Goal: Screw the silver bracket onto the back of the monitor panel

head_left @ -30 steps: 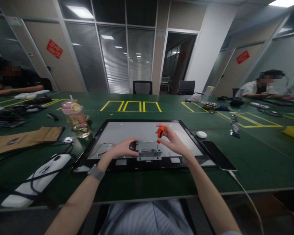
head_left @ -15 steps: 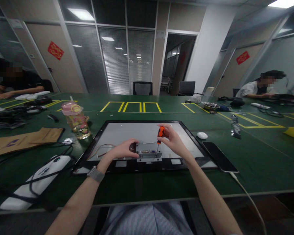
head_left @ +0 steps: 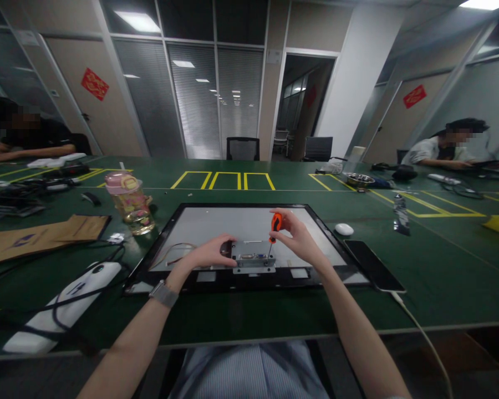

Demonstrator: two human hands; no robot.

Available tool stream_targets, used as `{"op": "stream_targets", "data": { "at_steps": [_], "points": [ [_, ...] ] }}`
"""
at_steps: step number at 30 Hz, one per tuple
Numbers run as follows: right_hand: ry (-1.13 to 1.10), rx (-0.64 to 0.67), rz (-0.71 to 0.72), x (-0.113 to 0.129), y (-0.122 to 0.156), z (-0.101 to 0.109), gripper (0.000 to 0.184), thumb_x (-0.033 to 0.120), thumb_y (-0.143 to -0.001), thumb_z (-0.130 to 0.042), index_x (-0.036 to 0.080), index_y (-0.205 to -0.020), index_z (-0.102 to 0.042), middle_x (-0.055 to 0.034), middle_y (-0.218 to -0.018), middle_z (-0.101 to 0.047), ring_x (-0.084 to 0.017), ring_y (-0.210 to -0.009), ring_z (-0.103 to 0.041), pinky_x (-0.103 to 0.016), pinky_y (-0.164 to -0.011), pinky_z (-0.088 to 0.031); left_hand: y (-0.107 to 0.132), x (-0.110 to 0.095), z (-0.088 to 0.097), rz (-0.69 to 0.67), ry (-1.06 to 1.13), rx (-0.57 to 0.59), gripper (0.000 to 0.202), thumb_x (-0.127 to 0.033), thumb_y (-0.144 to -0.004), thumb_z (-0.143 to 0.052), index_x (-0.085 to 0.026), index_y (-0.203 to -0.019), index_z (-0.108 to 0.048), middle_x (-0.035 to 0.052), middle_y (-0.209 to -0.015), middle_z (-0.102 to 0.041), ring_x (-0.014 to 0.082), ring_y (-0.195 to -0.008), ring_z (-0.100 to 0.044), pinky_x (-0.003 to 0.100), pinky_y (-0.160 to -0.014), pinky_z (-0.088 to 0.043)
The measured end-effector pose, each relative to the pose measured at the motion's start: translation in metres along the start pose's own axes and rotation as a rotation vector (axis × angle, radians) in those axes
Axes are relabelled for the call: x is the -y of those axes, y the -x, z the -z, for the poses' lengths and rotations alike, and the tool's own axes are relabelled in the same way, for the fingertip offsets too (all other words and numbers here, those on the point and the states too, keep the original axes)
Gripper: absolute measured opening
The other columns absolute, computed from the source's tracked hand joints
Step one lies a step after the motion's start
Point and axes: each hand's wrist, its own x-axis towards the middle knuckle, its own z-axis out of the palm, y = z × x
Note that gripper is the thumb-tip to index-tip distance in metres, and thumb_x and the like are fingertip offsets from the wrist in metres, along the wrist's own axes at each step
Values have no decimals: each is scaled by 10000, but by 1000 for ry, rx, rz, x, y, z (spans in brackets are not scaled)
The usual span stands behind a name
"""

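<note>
An orange and black screwdriver [head_left: 276, 223] stands almost upright in my right hand [head_left: 297, 235], its handle between thumb and fingers. Its thin shaft points down to the right end of a metal bracket [head_left: 254, 269] with a row of connector ports. My left hand [head_left: 210, 252] grips the bracket's left end, thumb at the front and fingers behind. The bracket rests on the lower part of a flat display panel [head_left: 216, 219], light grey with a black frame. Thin cables [head_left: 170, 252] lie on the panel left of the bracket. The screwdriver's exact tip contact is too small to make out.
A phone [head_left: 372, 265] with a cable and a white earbud case [head_left: 344, 229] lie right of the panel. On the left are a drink bottle [head_left: 131, 202], a brown paper bag [head_left: 45, 235] and a white power strip [head_left: 66, 305]. Two other people sit at the table's far sides.
The screwdriver and my right hand have shifted very slightly to the right, the handle a little turned. My left hand stays at the bracket. The whole view has shifted slightly.
</note>
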Motion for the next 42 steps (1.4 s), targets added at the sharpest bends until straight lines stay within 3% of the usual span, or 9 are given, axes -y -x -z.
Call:
{"op": "stream_targets", "data": {
  "at_steps": [8,12,16,23,26,32,37,42],
  "points": [
    [-42,62,79,3,2,-1,406,146,-794,-536,253,-1177,-459,-46,-979,-551,-174,-891,-567,-406,-886,-470,0,-3,1,2,-4,7,666,-475,-627,-708,-198,-1199,-510,75,-1217,-541,246,-1096,-514,331,-950,-388],
    [-94,22,15,1,1,-3,459,173,-796,-566,265,-1212,-395,-7,-845,-550,-163,-813,-580,-407,-850,-491,2,-7,3,20,-1,12,657,-473,-625,-706,-201,-1191,-513,70,-1227,-537,248,-1099,-515,329,-947,-390],
    [-201,27,-19,2,0,-4,430,212,-782,-607,258,-1143,-379,-8,-847,-588,-173,-834,-602,-400,-813,-515,2,-6,2,35,4,4,661,-471,-616,-713,-209,-1190,-515,68,-1218,-539,251,-1092,-516,339,-944,-393],
    [-3,-3,16,1,0,-3,288,250,-755,-661,221,-1000,-512,-24,-874,-562,-170,-802,-577,-378,-814,-493,1,-5,2,21,0,5,669,-465,-620,-714,-187,-1194,-512,84,-1219,-535,251,-1103,-506,341,-959,-386],
    [-36,-3,3,0,-1,-4,351,234,-756,-655,226,-1065,-489,-10,-831,-560,-165,-765,-580,-363,-772,-506,2,-5,2,20,-1,4,663,-468,-623,-712,-189,-1192,-515,81,-1214,-539,250,-1096,-511,338,-954,-388],
    [-50,62,62,7,2,0,419,177,-818,-546,255,-1202,-398,-28,-904,-574,-185,-894,-587,-416,-879,-467,2,-7,3,27,-3,11,661,-465,-625,-712,-192,-1192,-511,79,-1221,-543,251,-1103,-514,336,-961,-384],
    [-44,79,75,6,2,0,425,232,-786,-618,266,-1179,-460,-58,-1084,-535,-192,-949,-560,-403,-902,-463,2,-7,3,24,0,16,673,-480,-633,-704,-187,-1204,-502,85,-1237,-533,250,-1116,-509,332,-967,-380],
    [-88,10,60,5,2,1,359,250,-805,-599,256,-1147,-490,-35,-928,-561,-177,-849,-572,-397,-862,-488,1,-4,2,39,-1,16,679,-497,-623,-706,-204,-1201,-503,78,-1239,-531,259,-1121,-506,344,-969,-380]
  ]
}}
